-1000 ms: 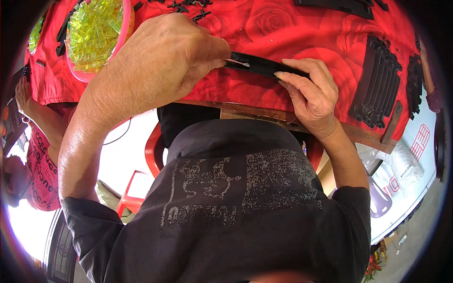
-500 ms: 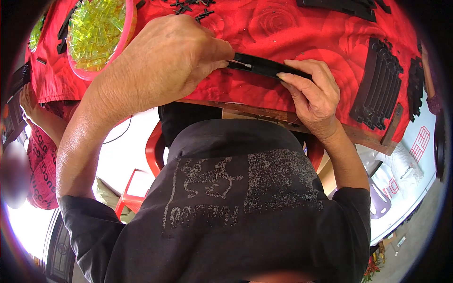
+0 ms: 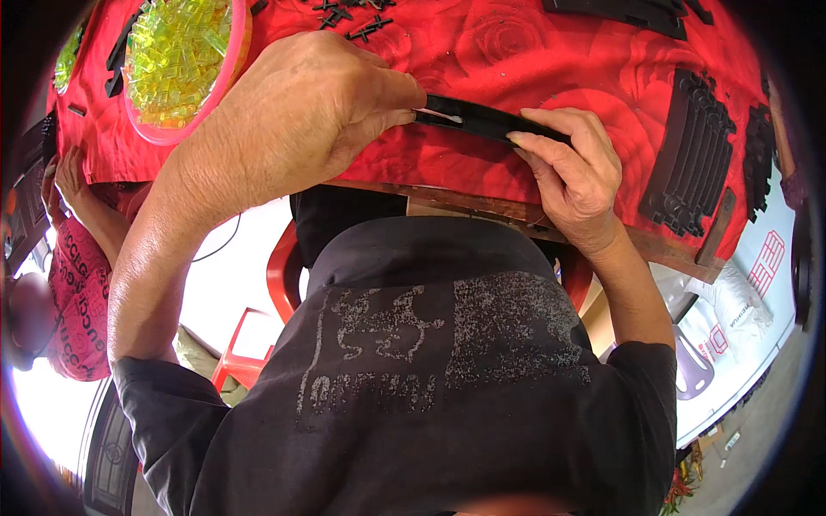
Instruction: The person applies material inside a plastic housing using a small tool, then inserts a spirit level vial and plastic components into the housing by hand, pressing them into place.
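A long, narrow black plastic strip (image 3: 486, 121) is held level above the red cloth, close to the table's front edge. My right hand (image 3: 575, 168) pinches its right end between thumb and fingers. At the strip's left part, my left hand (image 3: 331, 107) has thumb and forefinger closed on a thin pale stick with a white tip, which looks like a cotton swab (image 3: 453, 117). The swab's tip lies along the strip's face. Whether the left fingers also grip the strip's end is hidden.
A pink-rimmed tub (image 3: 168, 136) of yellow-green translucent pieces stands at left. Small black cross-shaped parts (image 3: 366, 30) lie at the back. Stacked black strips (image 3: 688, 155) lie at right, beside a wooden edge piece (image 3: 716, 225). Another person's hands (image 3: 73, 181) are at far left.
The swab's white tip has shifted slightly to the right along the strip. The strip and my right hand have barely moved. At far left, the other person's hands have moved.
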Demonstrator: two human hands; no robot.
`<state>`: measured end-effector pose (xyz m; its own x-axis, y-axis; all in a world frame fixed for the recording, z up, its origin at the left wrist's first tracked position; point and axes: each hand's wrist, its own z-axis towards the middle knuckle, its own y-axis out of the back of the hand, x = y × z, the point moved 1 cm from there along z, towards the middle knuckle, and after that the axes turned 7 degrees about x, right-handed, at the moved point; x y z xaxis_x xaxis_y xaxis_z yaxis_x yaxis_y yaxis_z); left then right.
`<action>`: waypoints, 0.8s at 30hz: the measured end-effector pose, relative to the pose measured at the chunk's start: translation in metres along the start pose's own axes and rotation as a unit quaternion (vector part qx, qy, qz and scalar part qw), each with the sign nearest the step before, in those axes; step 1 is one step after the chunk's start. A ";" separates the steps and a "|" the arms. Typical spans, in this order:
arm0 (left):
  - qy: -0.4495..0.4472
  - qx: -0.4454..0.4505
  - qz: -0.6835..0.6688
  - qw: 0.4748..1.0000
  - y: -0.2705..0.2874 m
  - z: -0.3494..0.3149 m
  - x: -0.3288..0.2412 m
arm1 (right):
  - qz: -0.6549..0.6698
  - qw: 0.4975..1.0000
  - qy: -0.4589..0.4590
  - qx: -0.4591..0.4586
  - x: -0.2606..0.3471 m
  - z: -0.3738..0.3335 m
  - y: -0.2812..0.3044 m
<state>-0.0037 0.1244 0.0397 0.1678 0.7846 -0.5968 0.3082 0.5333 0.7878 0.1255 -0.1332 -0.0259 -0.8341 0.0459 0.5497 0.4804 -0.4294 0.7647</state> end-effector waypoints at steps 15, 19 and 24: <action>-0.035 0.006 0.008 0.999 0.000 0.003 0.005 | 0.005 1.000 -0.003 0.001 0.000 -0.001 0.000; -0.025 0.018 0.023 0.999 0.003 0.005 0.001 | 0.007 1.000 -0.002 0.003 0.000 -0.001 0.001; -0.026 0.014 0.014 0.999 0.001 0.002 0.004 | 0.010 1.000 -0.004 0.003 0.000 0.000 0.000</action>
<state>-0.0011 0.1271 0.0376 0.2246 0.7811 -0.5826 0.3295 0.5018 0.7998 0.1258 -0.1338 -0.0259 -0.8220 0.0442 0.5678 0.4988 -0.4255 0.7551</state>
